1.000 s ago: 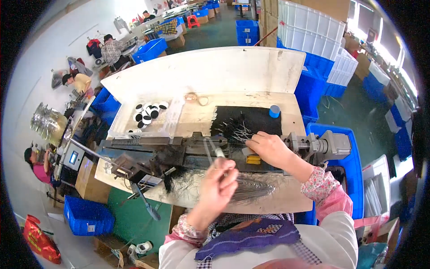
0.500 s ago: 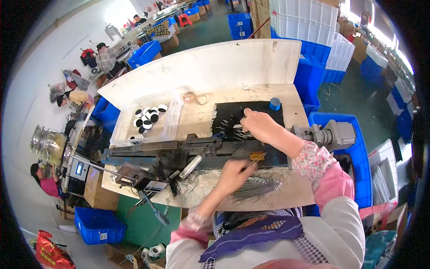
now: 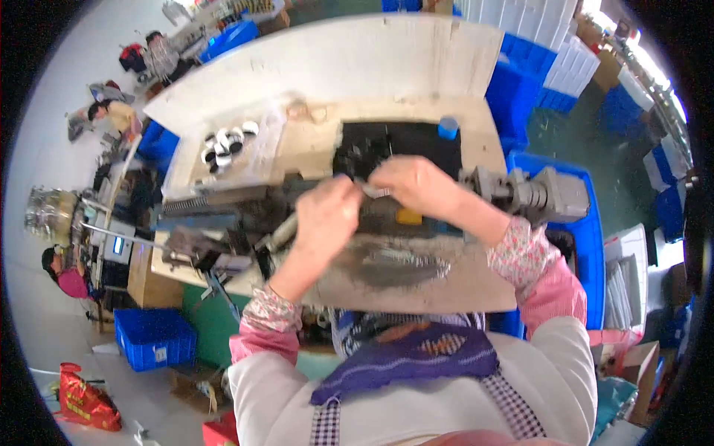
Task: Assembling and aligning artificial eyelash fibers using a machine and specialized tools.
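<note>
- Apron (image 3: 416, 357) nearest of all, purple, hanging on the person's chest right below the wooden workbench (image 3: 416, 286), with floral cuffs on both forearms reaching up over the bench's near edge
- Just past that edge, a grey smeared patch on the bench with a loose bundle of thin wire pieces (image 3: 405, 260) lying on it
- Left hand (image 3: 326, 215) up over the middle of the bench, fingers curled in tight, pinching one end of a small silvery strip (image 3: 375, 191)
- Right hand (image 3: 416, 186) just to the right of it, nearly touching, fingertips closed on the other end of the same strip, so the piece sits between the two hands above the machine
- Under the hands, a long dark metal machine (image 3: 238, 215) running left to right across the bench, a grey motor (image 3: 532, 195) at its right end and a yellow block (image 3: 409, 216) just below the right hand
- Behind the hands, a black tray (image 3: 446, 152) of small dark parts, a blue cap (image 3: 448, 128) at its far right corner
- Left of the tray, black and white discs (image 3: 227, 143) in a heap
- Beyond the bench's right side, blue crates (image 3: 520, 89); off its far left, another person (image 3: 111, 119) seated at work
</note>
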Demonstrator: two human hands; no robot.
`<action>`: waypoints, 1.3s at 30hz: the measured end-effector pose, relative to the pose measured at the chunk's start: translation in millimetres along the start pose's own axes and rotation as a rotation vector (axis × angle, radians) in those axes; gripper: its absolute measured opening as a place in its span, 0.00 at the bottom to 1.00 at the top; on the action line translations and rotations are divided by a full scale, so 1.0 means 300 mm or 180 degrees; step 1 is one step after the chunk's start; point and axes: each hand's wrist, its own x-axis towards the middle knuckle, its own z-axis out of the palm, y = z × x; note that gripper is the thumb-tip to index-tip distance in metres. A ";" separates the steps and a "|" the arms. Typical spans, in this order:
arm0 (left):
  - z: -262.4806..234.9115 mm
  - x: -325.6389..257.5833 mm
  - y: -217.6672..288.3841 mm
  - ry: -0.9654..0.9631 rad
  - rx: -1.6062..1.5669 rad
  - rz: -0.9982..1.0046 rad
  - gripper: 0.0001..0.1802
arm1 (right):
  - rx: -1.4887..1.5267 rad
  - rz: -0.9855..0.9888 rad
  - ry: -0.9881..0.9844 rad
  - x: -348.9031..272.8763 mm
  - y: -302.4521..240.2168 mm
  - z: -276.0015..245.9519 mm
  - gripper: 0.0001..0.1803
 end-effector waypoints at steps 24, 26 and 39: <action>0.175 -0.255 0.146 -0.0108 -0.3117 -0.2713 0.12 | 0.0088 0.0684 -0.0445 0.062 0.014 0.068 0.08; 0.132 -0.264 0.130 -0.0377 -0.3643 -0.2985 0.15 | -0.0401 0.0496 -0.0329 0.040 -0.021 0.061 0.10; 0.074 -0.569 -0.238 0.2234 -0.4086 -0.5530 0.10 | -0.0275 0.3626 -0.1303 -0.149 -0.002 0.102 0.18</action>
